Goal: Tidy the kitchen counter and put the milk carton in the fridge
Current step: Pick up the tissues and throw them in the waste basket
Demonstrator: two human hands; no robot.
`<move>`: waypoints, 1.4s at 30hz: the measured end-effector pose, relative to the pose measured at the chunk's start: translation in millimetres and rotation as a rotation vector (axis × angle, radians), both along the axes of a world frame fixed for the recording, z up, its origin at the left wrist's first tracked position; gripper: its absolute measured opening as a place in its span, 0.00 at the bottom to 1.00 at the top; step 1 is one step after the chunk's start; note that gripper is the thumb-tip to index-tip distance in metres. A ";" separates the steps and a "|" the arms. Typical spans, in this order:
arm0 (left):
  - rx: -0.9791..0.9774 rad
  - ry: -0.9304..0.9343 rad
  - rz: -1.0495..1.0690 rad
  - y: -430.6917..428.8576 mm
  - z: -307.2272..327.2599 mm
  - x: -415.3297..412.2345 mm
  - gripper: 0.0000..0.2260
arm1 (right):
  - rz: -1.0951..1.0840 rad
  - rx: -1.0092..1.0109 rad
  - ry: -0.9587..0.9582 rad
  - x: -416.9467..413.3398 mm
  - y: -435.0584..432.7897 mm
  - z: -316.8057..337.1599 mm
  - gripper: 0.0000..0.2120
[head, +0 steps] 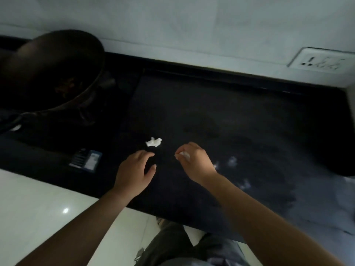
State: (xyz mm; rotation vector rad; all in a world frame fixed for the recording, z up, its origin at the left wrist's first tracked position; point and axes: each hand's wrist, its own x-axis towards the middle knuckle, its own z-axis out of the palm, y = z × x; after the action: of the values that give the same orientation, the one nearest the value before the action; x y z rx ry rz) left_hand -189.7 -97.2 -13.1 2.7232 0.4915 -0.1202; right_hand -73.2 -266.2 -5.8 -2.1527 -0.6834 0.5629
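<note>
Dim view looking down at a dark kitchen surface (211, 104), with two bare forearms reaching in from 6 o'clock. The left hand (134, 171) hovers low over the surface, fingers spread and loosely extended, holding nothing. A crumpled white scrap (153, 142) lies just beyond its fingertips, at about 1 o'clock from that hand. The right hand (194, 162) has its fingers curled in, pinching a small white piece (184, 154) (probably paper, though too blurred to be sure).

From the right hand the loose scrap lies at about 10 o'clock and farther off, so the left hand looks best placed to pick it up. The scrap is a roundish wad with no clear long axis.

A dark pan (51, 73) sits at 10 o'clock, a blue packet (86, 160) at 9 o'clock, a wall socket (322, 61) at 2 o'clock. Pale flecks (232, 161) show at 3 o'clock of the right hand. The milk carton is not in view.
</note>
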 end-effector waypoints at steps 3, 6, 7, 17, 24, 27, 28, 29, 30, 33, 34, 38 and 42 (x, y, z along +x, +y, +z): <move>0.027 -0.009 0.017 41.0 -7.0 -8.2 0.22 | -0.006 0.016 -0.013 -4.8 42.3 -9.0 0.04; 0.053 -0.012 0.007 69.7 -18.6 -5.9 0.25 | -0.041 0.026 -0.054 -1.3 76.2 -18.8 0.05; 0.072 -0.005 -0.008 77.4 -24.1 -4.0 0.25 | -0.056 0.030 -0.071 0.7 86.6 -21.8 0.05; 0.070 0.023 -0.138 106.6 -65.7 -13.0 0.24 | 0.073 -0.286 -0.310 -12.4 130.2 -55.2 0.14; 0.053 -0.003 -0.130 106.6 -68.8 -15.1 0.23 | 0.126 -0.228 -0.403 -24.7 125.1 -63.0 0.14; 0.040 -0.007 -0.125 107.0 -68.6 -15.0 0.23 | 0.129 -0.170 -0.373 -26.9 127.4 -63.2 0.09; 0.035 -0.010 -0.126 107.2 -68.5 -14.9 0.23 | 0.134 -0.158 -0.356 -26.7 128.4 -62.5 0.08; 0.025 -0.008 -0.127 107.4 -67.6 -14.3 0.23 | 0.136 -0.149 -0.329 -26.2 129.5 -61.2 0.07; 0.015 -0.002 -0.131 107.5 -65.5 -13.7 0.23 | 0.129 -0.142 -0.293 -26.0 130.0 -59.1 0.07; 0.013 0.030 -0.151 107.4 -56.1 -10.3 0.25 | 0.076 -0.131 -0.175 -26.8 125.1 -49.2 0.08; 0.009 0.045 -0.155 106.8 -51.3 -8.6 0.25 | 0.063 -0.136 -0.151 -27.5 120.6 -45.6 0.08; -0.060 0.117 -0.128 97.3 -26.1 -2.5 0.23 | -0.045 -0.127 -0.093 -36.7 87.8 -28.1 0.05; -0.109 0.066 -0.197 63.6 -0.1 -5.0 0.22 | -0.262 -0.091 -0.077 -57.4 34.6 -8.4 0.03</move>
State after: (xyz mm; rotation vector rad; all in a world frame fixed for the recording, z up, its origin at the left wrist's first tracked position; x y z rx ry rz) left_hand -194.7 -33.6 -13.1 2.6606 0.2257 -0.2804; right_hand -130.6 -231.6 -14.2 -2.3125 -0.4125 0.3788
